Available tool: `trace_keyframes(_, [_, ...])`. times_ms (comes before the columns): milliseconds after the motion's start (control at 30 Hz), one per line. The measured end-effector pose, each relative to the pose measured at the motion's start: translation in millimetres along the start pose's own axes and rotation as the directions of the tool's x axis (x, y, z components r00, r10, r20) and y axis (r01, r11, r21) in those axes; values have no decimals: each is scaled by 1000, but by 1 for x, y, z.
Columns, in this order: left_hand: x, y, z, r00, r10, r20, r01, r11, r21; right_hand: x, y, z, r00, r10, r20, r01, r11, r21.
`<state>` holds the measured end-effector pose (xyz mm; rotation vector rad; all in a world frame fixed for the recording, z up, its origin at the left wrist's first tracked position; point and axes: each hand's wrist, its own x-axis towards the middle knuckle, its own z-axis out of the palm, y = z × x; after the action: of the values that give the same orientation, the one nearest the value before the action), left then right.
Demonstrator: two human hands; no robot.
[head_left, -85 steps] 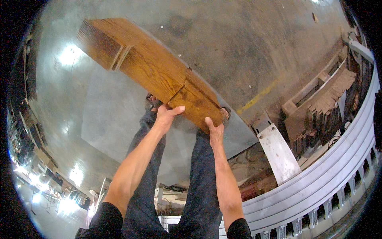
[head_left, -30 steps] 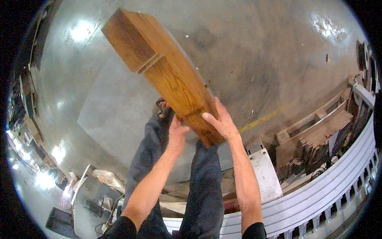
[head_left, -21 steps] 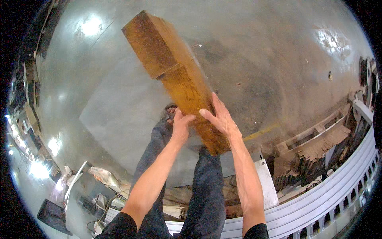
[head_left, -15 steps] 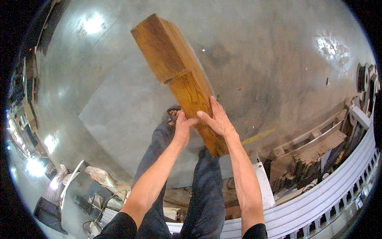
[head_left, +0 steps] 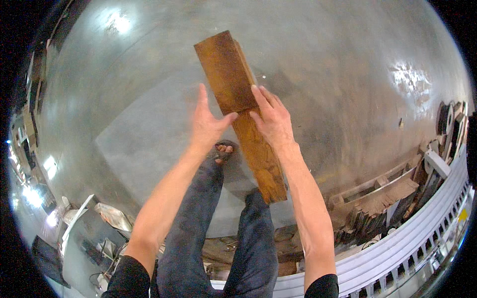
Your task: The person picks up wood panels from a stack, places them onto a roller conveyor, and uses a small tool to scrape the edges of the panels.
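A stack of brown wooden boards stretches away from me in front of my legs, a shorter thick piece lying over its far part and making a step. My right hand clasps the right edge near this step, thumb over the top and fingers along the side. Left of the stack, my left hand is spread wide and slightly blurred. Its thumb reaches the wood at the step while its other fingers stay apart from the side. The underside of the stack is hidden.
Below the boards is a grey concrete floor with a paler patch. A wooden pallet lies at the right, beside long pale metal rails curving along the lower right. Equipment and cables stand at the lower left. My sandalled foot is near the stack.
Both hands have slid farther along the stack to the step. My left fingers have spread off the side. The far end of the boards has swung to the right.
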<state>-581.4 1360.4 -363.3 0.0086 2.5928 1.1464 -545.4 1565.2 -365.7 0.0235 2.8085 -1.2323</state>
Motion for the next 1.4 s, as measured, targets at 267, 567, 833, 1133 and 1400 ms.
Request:
trace_keyframes(267, [-17, 32, 17, 979, -199, 50, 205, 951, -232, -1, 2, 14, 998, -28, -53, 25, 998, -58])
trace_keyframes(567, [-22, 22, 27, 989, -132, -59, 120, 976, -180, -12, -9, 14, 998, 57, -25, -58, 997, -45])
trace_keyframes(833, [-20, 20, 28, 990, -116, -86, 107, 989, -101, -11, -11, 13, 998, 69, 14, -68, 996, -52])
trace_keyframes(1133, [-176, -4, -135, 897, -382, 224, 418, 896, -147, -158, -157, -88, 907, 315, 279, -337, 941, 31])
trace_keyframes(1400, [-435, -83, -305, 476, -877, -68, 786, 458, -414, -325, -291, -105, 624, 269, 734, -348, 936, -47])
